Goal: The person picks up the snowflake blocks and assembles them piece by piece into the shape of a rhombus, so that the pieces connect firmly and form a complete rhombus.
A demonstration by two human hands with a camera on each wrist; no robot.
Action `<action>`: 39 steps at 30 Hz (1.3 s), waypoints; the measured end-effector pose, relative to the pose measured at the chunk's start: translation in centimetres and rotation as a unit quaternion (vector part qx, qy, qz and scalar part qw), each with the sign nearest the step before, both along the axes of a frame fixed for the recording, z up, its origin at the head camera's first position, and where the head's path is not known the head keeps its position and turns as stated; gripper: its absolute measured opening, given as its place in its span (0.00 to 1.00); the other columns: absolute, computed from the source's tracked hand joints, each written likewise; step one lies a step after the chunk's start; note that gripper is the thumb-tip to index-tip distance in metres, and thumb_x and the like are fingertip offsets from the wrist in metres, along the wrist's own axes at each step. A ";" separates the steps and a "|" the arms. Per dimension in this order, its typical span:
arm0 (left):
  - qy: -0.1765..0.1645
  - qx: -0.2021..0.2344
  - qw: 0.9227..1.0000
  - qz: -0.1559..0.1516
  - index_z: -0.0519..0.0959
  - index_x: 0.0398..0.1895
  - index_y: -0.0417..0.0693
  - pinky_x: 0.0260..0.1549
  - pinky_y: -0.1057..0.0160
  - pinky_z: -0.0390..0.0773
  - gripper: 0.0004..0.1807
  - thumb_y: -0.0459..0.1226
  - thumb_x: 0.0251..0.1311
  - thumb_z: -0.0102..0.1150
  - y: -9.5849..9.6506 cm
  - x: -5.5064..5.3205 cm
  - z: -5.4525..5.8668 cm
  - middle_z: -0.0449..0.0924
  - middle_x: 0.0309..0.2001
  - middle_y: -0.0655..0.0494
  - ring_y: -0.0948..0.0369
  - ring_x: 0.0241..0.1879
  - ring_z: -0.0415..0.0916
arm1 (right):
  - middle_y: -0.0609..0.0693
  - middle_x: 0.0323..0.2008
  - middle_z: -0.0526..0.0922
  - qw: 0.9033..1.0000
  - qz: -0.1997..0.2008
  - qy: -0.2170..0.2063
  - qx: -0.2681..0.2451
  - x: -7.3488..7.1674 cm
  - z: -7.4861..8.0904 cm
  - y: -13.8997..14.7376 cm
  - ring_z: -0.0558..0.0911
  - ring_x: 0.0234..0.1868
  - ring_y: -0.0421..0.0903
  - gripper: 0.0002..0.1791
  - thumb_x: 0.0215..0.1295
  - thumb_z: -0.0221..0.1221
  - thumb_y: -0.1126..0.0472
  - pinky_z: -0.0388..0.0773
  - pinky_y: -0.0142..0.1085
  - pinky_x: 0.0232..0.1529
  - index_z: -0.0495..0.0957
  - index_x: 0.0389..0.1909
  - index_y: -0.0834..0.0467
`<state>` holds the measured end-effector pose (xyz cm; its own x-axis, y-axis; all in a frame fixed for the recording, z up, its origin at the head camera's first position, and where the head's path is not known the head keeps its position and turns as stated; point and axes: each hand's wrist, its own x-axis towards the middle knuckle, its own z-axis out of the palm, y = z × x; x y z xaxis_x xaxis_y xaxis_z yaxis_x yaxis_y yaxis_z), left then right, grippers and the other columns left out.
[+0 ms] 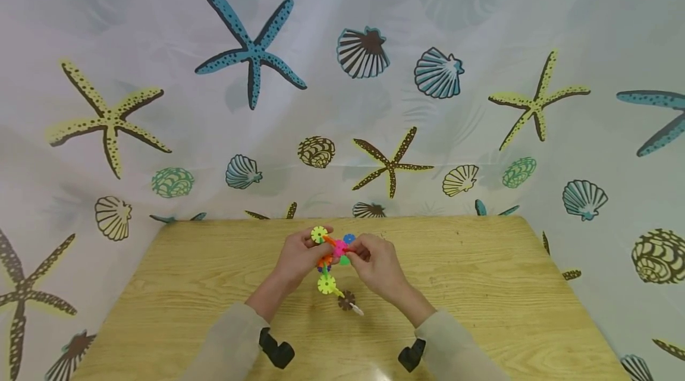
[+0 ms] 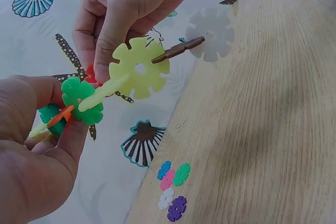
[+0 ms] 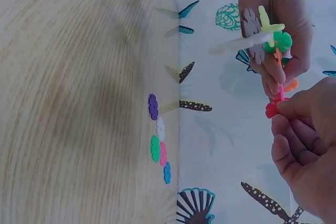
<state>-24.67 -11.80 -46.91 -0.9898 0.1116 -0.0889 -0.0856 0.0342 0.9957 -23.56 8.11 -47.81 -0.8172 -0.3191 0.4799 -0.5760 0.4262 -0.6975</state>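
Note:
My left hand (image 1: pixel 302 256) grips a chain of slotted flower-shaped plastic discs joined edge to edge. Along its dangling end come a green disc (image 2: pixel 82 102), a yellow disc (image 2: pixel 139 68), a brown disc (image 2: pixel 178 49) and a white disc (image 2: pixel 211 34). Between both hands is a pink disc (image 1: pixel 341 247), seen edge-on in the right wrist view. The thumb and fingers of my right hand (image 1: pixel 379 262) pinch a red disc (image 3: pixel 271 109) right at the pink one's edge. My left fingers partly hide the chain's middle; another yellow disc (image 1: pixel 319 234) shows above them.
Loose discs lie close together near the wooden table's (image 1: pixel 471 286) far edge: purple (image 3: pixel 153 107), white (image 3: pixel 160 128), green (image 3: pixel 155 148), pink (image 3: pixel 163 153) and blue (image 3: pixel 167 172). Behind the table hangs a cloth (image 1: pixel 321 101) printed with starfish and shells.

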 end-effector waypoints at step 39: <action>-0.040 0.031 0.999 0.005 0.74 0.71 0.41 0.41 0.63 0.90 0.27 0.31 0.69 0.62 -0.6 -0.4 -0.8 0.90 0.40 0.47 0.61 0.31 0.88 | 0.58 0.41 0.88 0.997 -0.012 -0.066 0.046 -0.9 -1.0 1.2 0.82 0.32 0.46 0.09 0.66 0.69 0.70 0.78 0.29 0.32 0.86 0.47 0.62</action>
<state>-25.09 -12.41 -47.67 -0.9809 0.1084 -0.1614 -0.1653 -0.0280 0.9858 -24.49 9.26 -48.82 -0.8790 -0.3364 0.3380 -0.4712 0.5037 -0.7240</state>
